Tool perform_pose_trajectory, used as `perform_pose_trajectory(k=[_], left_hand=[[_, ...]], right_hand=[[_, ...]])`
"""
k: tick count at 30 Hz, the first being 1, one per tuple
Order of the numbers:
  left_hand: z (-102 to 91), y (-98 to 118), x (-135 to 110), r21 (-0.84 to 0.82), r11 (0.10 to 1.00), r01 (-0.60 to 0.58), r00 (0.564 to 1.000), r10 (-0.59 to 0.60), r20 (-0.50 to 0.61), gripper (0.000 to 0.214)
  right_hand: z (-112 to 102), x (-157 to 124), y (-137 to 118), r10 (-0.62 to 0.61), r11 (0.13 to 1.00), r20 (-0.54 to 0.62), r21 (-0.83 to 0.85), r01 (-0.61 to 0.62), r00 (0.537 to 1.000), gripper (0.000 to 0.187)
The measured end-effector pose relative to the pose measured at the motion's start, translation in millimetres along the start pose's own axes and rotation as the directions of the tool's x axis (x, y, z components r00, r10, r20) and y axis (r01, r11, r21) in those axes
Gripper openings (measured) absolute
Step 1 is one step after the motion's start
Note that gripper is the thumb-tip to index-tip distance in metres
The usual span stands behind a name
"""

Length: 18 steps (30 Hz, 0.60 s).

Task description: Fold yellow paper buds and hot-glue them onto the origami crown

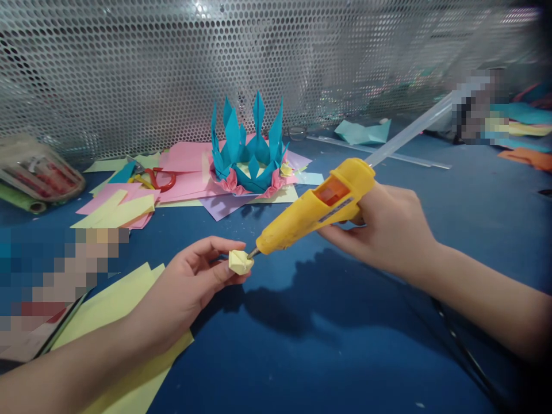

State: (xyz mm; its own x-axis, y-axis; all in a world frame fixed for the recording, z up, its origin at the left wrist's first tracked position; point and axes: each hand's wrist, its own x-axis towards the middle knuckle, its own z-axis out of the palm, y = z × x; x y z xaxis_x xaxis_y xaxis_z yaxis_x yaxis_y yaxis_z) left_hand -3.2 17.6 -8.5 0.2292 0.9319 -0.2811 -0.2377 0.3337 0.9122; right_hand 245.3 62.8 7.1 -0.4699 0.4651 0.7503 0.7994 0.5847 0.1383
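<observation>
Between the thumb and fingers of my left hand (196, 279) is a small folded piece of pale yellow paper (240, 263). My right hand (390, 230) is wrapped round the handle of a yellow glue gun (317, 207). Its metal nozzle points down to the left and meets the right side of the folded paper. A long clear glue stick (414, 129) juts out of the gun's back end. Beyond both hands stands a blue paper flower (256, 149) with tall pointed petals and pink folded paper round its base.
Red-handled scissors (164, 180) lie among pink and yellow paper sheets (181, 167) at the back left, near a clear plastic container (41, 169). Loose glue sticks (383, 152) lie behind the gun. A perforated metal panel (172, 75) closes off the back. A black cord (459, 339) trails at right.
</observation>
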Motion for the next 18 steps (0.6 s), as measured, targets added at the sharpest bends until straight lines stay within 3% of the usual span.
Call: perform_pose_trajectory(k=[8,10,12,13,14,15,18], left_hand=[[-3.0,-2,3,-0.103,0.994,-0.020,0.998,0.013,-0.065,0.020],[-3.9,-2,2,-0.115,0.993,-0.022,0.997,0.014,-0.074,0.023],[-4.3,-2,2,-0.118,0.993,-0.020,0.997,0.010,-0.078,0.024],[-4.3,-2,2,-0.119,0.993,-0.018,0.997,0.009,-0.078,0.023],[-4.2,-2,2,-0.118,0.993,-0.016,0.997,0.006,-0.078,0.021],[-4.0,-2,2,-0.119,0.993,-0.012,0.997,0.002,-0.077,0.018],[-3.5,-1,2,-0.127,0.992,-0.006,0.998,-0.003,-0.069,0.014]], right_hand=[[3,-3,12,0.004,0.984,0.037,-0.179,0.003,0.999,0.021],[2,0,18,0.066,0.976,0.034,-0.211,-0.057,0.997,0.021],[0,4,28,0.223,0.944,0.092,-0.268,-0.192,0.970,0.021],[-2,5,35,0.414,0.876,0.173,-0.343,-0.339,0.894,0.024],[-3,6,43,0.587,0.788,0.254,-0.397,-0.471,0.768,0.028],[-4,5,52,0.632,0.760,0.273,-0.402,-0.511,0.725,0.027],[-1,-4,81,0.688,0.720,0.278,-0.372,-0.586,0.670,0.024]])
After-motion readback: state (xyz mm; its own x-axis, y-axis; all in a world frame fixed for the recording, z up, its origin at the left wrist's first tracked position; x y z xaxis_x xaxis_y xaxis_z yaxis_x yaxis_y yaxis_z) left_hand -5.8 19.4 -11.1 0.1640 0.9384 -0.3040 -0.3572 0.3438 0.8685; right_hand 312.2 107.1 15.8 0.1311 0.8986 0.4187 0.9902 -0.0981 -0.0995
